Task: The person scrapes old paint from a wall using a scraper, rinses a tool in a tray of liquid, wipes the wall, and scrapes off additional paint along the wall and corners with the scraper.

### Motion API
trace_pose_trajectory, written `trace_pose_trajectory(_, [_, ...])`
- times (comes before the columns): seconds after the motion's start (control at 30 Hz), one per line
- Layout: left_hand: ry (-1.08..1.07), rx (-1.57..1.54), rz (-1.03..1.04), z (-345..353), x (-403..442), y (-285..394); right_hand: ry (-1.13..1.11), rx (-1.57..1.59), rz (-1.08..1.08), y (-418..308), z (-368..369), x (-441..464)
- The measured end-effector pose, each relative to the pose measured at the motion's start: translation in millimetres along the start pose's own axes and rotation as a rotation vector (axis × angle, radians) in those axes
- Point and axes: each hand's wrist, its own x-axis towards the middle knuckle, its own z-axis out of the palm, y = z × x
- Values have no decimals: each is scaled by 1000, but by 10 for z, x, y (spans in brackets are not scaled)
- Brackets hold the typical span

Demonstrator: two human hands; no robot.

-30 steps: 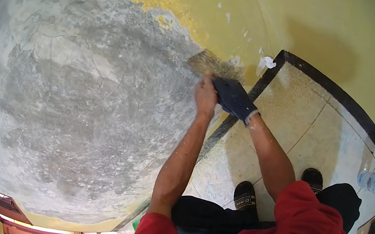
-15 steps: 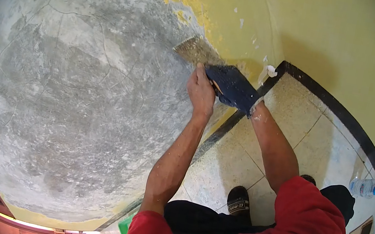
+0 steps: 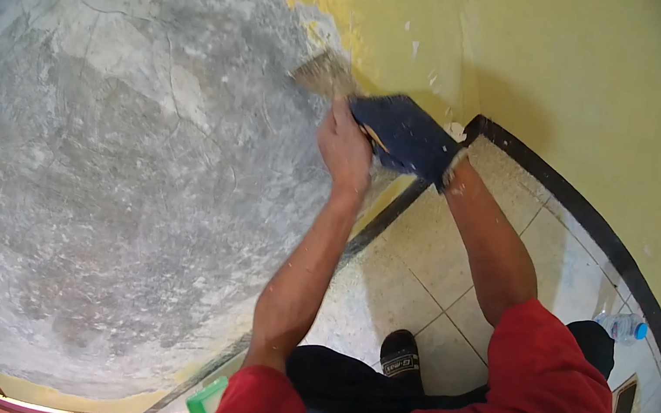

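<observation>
A wide scraper (image 3: 324, 74) lies with its dusty blade against the wall, where yellow paint meets bare grey plaster (image 3: 116, 169). My right hand (image 3: 407, 136), in a dark blue knitted glove, is wrapped round the scraper's handle, and only a sliver of orange-brown shows between the fingers. My bare left hand (image 3: 346, 146) grips the scraper too, its thumb pressed near the base of the blade. Loose yellow paint (image 3: 331, 1) with ragged edges borders the plaster just above the blade. Small pale flecks hang around the gloved hand.
Yellow painted wall (image 3: 604, 60) continues to the right past a corner. A black skirting strip (image 3: 582, 182) edges the dusty tiled floor (image 3: 417, 266). My sandalled foot (image 3: 401, 356) is below. A plastic bottle (image 3: 620, 327) lies at right, and a green-edged object (image 3: 205, 401) sits at lower left.
Both hands and the scraper have shifted slightly left and up along the wall. My view has turned a little, so the floor and bottle appear farther left.
</observation>
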Motion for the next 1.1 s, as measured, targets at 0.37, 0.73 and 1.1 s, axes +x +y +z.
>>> trace_pose_trajectory(0.37, [41, 89, 85, 1, 76, 176, 43, -100, -159, 26, -141, 157])
trace_pose_trajectory(0.73, [27, -22, 56, -139, -3, -149, -240, 83, 23, -116, -148, 145])
trace_pose_trajectory(1.1, [80, 32, 94, -83, -20, -232, 136, -69, -216, -133, 0, 58])
